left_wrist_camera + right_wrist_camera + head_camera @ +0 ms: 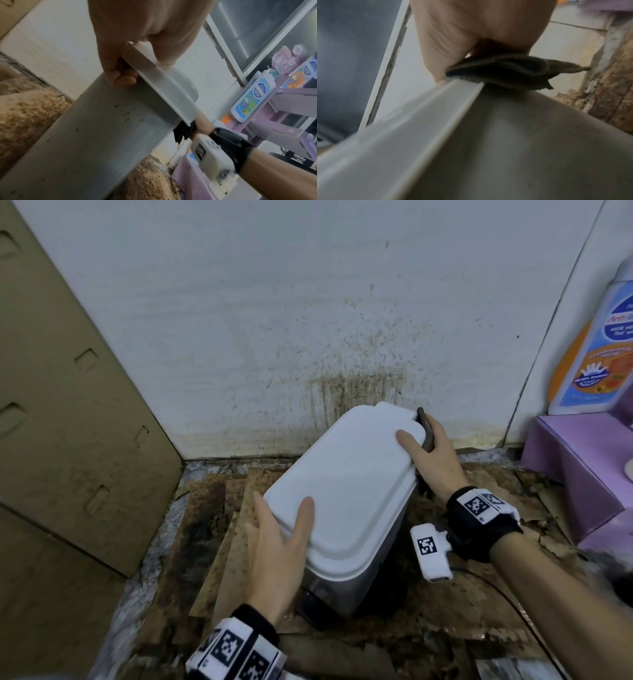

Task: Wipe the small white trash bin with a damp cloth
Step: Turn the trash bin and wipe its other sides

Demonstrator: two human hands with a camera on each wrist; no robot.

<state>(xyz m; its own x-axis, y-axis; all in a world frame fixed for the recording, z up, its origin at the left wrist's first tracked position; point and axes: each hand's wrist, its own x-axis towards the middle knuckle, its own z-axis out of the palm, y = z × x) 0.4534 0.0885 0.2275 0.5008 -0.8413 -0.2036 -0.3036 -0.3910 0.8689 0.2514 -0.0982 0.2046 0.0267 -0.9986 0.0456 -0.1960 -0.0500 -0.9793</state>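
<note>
Two hands are set on the small white trash bin (346, 494), which sits on stained cardboard sheets (219, 529) near the spattered white wall (274, 320), with a brown carton (68, 405) to its left and a purple shelf unit (575, 467) to its right. The bin is seen tilted, lid closed; its long axis runs from near-left to far-right, the far end pointing at the wall.

At the near-left corner, the lid edge is gripped by the left hand (277, 546), thumb on top and fingers curled beneath the rim, as the left wrist view shows. At the far-right end, a dark cloth (501, 73) is pressed against the bin's side just under the lid rim by the right hand (435, 457), thumb laid over the lid, fingers folded round the cloth.

Wiping is judged to be under way along the right flank, the bin being steadied meanwhile. Brown specks are visible on the left side wall (130, 116), so a pass there is likely called for next, with the bin held firm.
</note>
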